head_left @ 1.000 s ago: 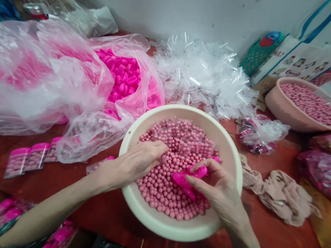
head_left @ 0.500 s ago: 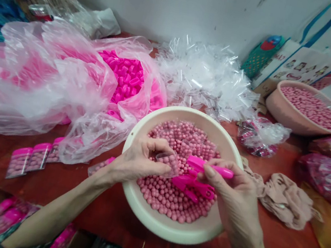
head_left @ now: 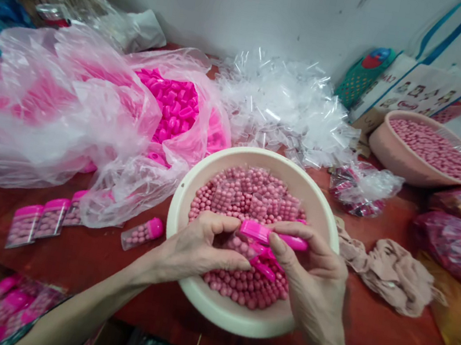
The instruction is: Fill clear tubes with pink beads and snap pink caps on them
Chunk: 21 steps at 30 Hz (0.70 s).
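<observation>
My left hand (head_left: pixel 195 249) grips a small clear plastic box (head_left: pixel 240 245) of pink beads between thumb and fingers, over a cream bowl (head_left: pixel 185 191). In my right hand (head_left: pixel 314 278), a bright pink cap (head_left: pixel 255 231) is pinched and meets the box's end. More bright pink plastic (head_left: pixel 295 243) shows between the right fingers; whether it belongs to the same piece I cannot tell. Below the hands, loose pink beads (head_left: pixel 233 288) fill the bowl, with further pink plastic pieces (head_left: pixel 264 269) and several bead-filled clear boxes (head_left: pixel 260 206) on them.
Capped bead boxes (head_left: pixel 25 223) stand at left; another capped box (head_left: pixel 141 233) lies beside the bowl. Behind are a plastic bag (head_left: pixel 104 104) of pink caps and a heap of clear boxes (head_left: pixel 286 105). A second bead basin (head_left: pixel 392 158) and a beige cloth (head_left: pixel 401 277) are right.
The right hand has moved left, bringing the pink cap against the box. The left hand has shifted slightly down, and the capped box beside the bowl now shows more fully.
</observation>
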{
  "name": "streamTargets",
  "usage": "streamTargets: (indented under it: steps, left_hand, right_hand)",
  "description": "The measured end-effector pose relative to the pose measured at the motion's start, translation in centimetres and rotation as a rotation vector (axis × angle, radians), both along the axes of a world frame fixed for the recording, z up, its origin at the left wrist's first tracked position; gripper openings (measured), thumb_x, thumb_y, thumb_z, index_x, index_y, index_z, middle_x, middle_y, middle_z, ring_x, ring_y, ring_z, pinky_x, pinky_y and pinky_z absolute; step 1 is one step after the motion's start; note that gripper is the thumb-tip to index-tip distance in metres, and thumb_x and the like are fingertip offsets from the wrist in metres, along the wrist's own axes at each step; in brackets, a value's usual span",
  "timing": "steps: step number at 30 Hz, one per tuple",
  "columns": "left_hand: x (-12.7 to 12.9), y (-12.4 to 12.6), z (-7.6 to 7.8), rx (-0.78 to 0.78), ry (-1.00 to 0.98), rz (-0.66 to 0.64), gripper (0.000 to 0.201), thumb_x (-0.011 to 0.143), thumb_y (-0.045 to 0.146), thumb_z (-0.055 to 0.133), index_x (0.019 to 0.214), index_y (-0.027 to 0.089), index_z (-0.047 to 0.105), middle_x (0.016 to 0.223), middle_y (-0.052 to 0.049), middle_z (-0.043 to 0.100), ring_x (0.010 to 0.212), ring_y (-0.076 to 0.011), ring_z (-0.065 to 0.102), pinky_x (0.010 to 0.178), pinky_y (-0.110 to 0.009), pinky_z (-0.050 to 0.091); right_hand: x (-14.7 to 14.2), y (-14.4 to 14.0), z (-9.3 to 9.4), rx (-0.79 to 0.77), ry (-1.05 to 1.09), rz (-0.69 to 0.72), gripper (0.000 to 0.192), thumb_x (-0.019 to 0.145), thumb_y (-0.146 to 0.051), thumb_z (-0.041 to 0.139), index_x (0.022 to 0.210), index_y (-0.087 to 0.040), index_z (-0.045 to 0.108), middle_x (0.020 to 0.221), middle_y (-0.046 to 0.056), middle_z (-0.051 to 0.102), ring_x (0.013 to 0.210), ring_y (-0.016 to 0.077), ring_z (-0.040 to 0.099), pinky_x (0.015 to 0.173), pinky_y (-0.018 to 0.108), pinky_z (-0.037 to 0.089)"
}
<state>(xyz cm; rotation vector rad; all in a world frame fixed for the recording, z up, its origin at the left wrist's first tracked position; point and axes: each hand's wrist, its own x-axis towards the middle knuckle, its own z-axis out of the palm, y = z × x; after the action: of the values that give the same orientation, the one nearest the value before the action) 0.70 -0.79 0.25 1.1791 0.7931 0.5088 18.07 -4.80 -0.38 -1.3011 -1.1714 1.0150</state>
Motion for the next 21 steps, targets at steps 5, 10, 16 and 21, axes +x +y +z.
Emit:
streamTargets:
  steps: [5, 10, 16, 21]
  left_hand:
    - [-0.3, 0.2, 0.1, 0.034, 0.038, 0.010, 0.013, 0.076, 0.023, 0.066, 0.083, 0.013, 0.062, 0.074, 0.002, 0.054, 0.068, -0.0089, 0.049, 0.065, -0.021, 0.041]
    - [-0.5, 0.3, -0.3, 0.012, 0.030, -0.003, 0.015, 0.078, 0.026, 0.064, 0.083, 0.012, 0.062, 0.071, 0.002, 0.052, 0.064, -0.0087, 0.047, 0.059, -0.020, 0.037]
    - [-0.6, 0.3, -0.3, -0.028, 0.047, -0.031, 0.015, 0.078, 0.027, 0.063, 0.079, 0.013, 0.058, 0.066, 0.004, 0.049, 0.057, -0.0070, 0.043, 0.052, -0.018, 0.034]
    - [-0.6, 0.2, -0.3, 0.015, 0.075, -0.067, 0.017, 0.081, 0.029, 0.060, 0.076, 0.014, 0.055, 0.064, 0.005, 0.044, 0.055, -0.0061, 0.038, 0.049, -0.018, 0.030]
  right_hand:
    - [-0.2, -0.3, 0.1, 0.204, -0.187, 0.044, 0.013, 0.080, -0.013, 0.063, 0.088, -0.024, 0.064, 0.087, 0.001, 0.066, 0.085, 0.0155, 0.061, 0.079, 0.028, 0.049]
    - [0.4, -0.1, 0.8, 0.363, -0.397, 0.188, 0.018, 0.080, -0.005, 0.057, 0.088, -0.021, 0.062, 0.088, 0.004, 0.067, 0.084, 0.0169, 0.063, 0.076, 0.030, 0.052]
    - [1.4, 0.6, 1.3, 0.523, -0.565, 0.289, 0.022, 0.076, 0.003, 0.058, 0.086, -0.017, 0.063, 0.083, 0.006, 0.069, 0.078, 0.0139, 0.065, 0.068, 0.021, 0.053]
    - [1.8, 1.0, 1.0, 0.500, -0.514, 0.351, 0.020, 0.074, 0.004, 0.060, 0.084, -0.013, 0.064, 0.085, 0.007, 0.069, 0.079, 0.0123, 0.065, 0.070, 0.018, 0.053]
